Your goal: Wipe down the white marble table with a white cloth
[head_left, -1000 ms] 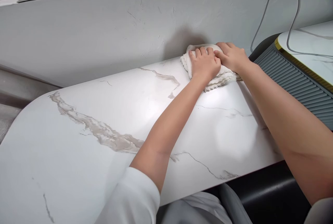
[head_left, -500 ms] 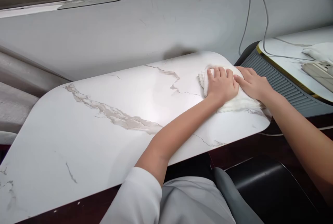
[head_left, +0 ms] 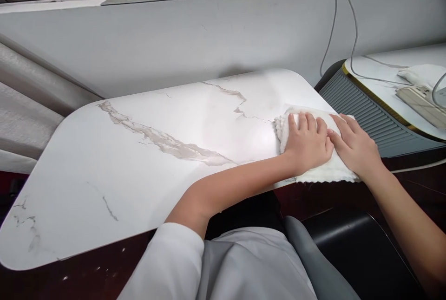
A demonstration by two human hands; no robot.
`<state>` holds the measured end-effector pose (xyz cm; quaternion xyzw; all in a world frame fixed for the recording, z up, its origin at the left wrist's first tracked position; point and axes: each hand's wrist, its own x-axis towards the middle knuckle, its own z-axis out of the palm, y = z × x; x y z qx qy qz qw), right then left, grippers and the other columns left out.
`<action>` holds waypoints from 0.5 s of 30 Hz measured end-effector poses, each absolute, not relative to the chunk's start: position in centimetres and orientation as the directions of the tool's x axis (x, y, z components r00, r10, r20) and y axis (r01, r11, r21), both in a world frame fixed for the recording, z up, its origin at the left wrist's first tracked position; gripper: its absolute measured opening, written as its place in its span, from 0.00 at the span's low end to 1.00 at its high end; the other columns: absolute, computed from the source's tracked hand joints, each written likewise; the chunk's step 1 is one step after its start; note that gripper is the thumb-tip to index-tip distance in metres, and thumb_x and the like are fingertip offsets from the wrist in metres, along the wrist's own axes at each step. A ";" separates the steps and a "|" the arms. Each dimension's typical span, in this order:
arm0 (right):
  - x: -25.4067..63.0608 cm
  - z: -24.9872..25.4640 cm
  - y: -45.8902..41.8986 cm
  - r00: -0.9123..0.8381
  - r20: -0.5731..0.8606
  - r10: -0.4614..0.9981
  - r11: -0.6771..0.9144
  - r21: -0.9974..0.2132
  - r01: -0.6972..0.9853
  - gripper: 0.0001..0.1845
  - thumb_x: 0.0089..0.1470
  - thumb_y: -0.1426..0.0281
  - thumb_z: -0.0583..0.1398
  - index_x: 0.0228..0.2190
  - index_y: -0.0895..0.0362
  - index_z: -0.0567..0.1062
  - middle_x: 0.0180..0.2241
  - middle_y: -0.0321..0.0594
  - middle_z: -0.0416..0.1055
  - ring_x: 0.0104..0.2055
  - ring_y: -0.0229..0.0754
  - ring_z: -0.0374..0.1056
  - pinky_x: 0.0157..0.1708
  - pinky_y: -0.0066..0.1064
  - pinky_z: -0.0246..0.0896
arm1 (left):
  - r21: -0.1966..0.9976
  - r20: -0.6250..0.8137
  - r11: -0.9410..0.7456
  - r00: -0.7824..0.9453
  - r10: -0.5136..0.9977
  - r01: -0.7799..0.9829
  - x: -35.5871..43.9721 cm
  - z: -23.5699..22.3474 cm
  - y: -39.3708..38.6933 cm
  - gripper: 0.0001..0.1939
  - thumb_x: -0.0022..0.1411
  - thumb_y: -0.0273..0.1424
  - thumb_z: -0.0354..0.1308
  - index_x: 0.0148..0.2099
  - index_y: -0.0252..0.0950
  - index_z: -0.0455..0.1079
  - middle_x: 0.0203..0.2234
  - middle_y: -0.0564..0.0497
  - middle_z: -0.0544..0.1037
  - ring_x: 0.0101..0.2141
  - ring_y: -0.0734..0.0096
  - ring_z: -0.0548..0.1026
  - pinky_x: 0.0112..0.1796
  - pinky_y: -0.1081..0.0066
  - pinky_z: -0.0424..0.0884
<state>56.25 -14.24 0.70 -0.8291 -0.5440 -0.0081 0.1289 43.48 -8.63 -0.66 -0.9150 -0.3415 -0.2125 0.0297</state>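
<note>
A white fluffy cloth point(head_left: 343, 165) lies over the right end of the white marble-patterned tabletop point(head_left: 195, 123), its lower edge reaching the table's near edge. My left hand point(head_left: 308, 140) rests palm down on the cloth with the fingers slightly apart. Just to its right, my right hand point(head_left: 358, 144) presses on the cloth too, fingers stretched out. The thumbs nearly meet between the two hands. Both palms and the cloth under them are hidden.
Beyond the table stands a pale wall point(head_left: 156, 44). At the right is a second white surface with a ribbed grey side point(head_left: 365, 100), a power strip point(head_left: 421, 102) and a cable point(head_left: 355, 26). Grey folded fabric point(head_left: 31, 100) hangs at the left. A black chair seat point(head_left: 358, 244) is below.
Both hands and the cloth have moved toward me and slightly right, to the table's near right edge. The camera view has shifted a little.
</note>
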 end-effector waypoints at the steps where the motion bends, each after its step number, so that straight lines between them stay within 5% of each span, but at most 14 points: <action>1: 55.9 0.5 -14.5 0.405 0.164 0.900 -0.372 -0.198 0.907 0.29 0.62 0.54 0.43 0.61 0.46 0.63 0.65 0.46 0.58 0.65 0.56 0.57 0.59 0.53 0.60 | 0.088 0.409 -0.766 0.678 0.611 0.637 43.0 -0.6 -8.8 0.28 0.69 0.36 0.39 0.63 0.26 0.63 0.60 0.34 0.68 0.61 0.47 0.64 0.61 0.47 0.57; 5: 54.2 0.0 -15.1 0.345 0.220 0.913 -0.319 -0.145 0.937 0.30 0.64 0.54 0.42 0.62 0.48 0.61 0.65 0.48 0.57 0.66 0.57 0.54 0.64 0.59 0.46 | 0.096 0.393 -0.781 0.697 0.599 0.617 40.9 -0.5 -9.2 0.28 0.69 0.36 0.40 0.64 0.26 0.63 0.61 0.33 0.67 0.62 0.46 0.64 0.61 0.46 0.57; 10: 51.5 0.0 -14.8 0.319 0.193 0.928 -0.296 -0.139 0.945 0.33 0.64 0.52 0.40 0.62 0.54 0.61 0.66 0.52 0.55 0.68 0.57 0.52 0.64 0.53 0.50 | 0.133 0.366 -0.790 0.711 0.600 0.599 37.9 -0.4 -8.8 0.27 0.69 0.36 0.42 0.64 0.28 0.62 0.61 0.34 0.67 0.63 0.47 0.63 0.62 0.46 0.55; 15: 49.9 -0.2 -12.8 0.273 0.140 0.952 -0.252 -0.150 0.956 0.34 0.64 0.53 0.40 0.64 0.56 0.58 0.67 0.53 0.51 0.70 0.60 0.45 0.64 0.59 0.47 | 0.146 0.307 -0.773 0.714 0.629 0.618 35.7 -0.2 -7.3 0.28 0.69 0.36 0.42 0.65 0.26 0.61 0.62 0.32 0.65 0.64 0.45 0.60 0.63 0.45 0.53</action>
